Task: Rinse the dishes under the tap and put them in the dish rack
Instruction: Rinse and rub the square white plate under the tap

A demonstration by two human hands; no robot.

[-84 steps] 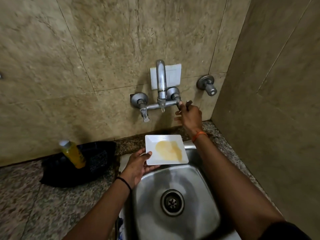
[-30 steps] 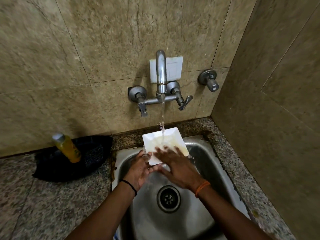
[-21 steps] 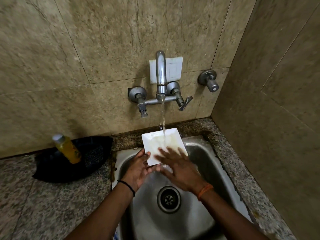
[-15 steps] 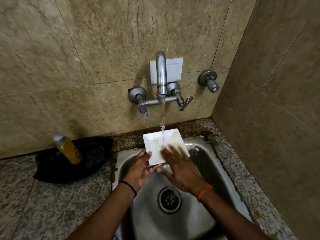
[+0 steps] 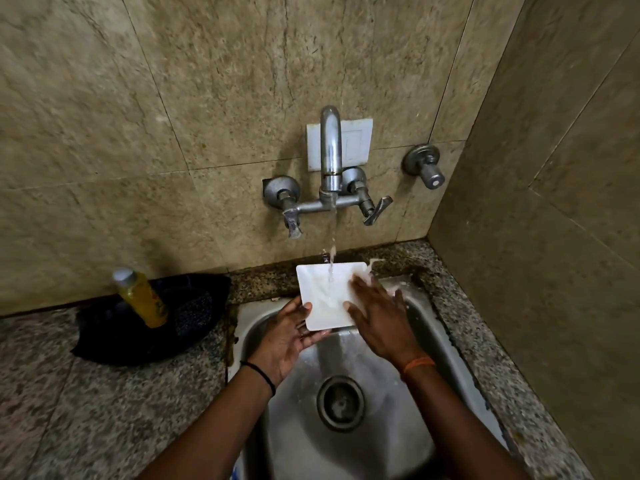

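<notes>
White sq plate (image 5: 325,299) over sink (image 5: 450,344) at 12 o'clock end, under tap (image 5: 329,157) stream. L hand (image 5: 289,336) grips its near-left corner, thumb on top; R hand (image 5: 379,317) flat, fingers spread, on plate's 3 o'clock side. Risk: wet one-corner hold, R-hand push could tip plate, slips into sink. Rack not in view.

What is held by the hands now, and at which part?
The left hand holds the square white plate at its near-left corner. The right hand lies flat on it, gripping nothing.
</notes>
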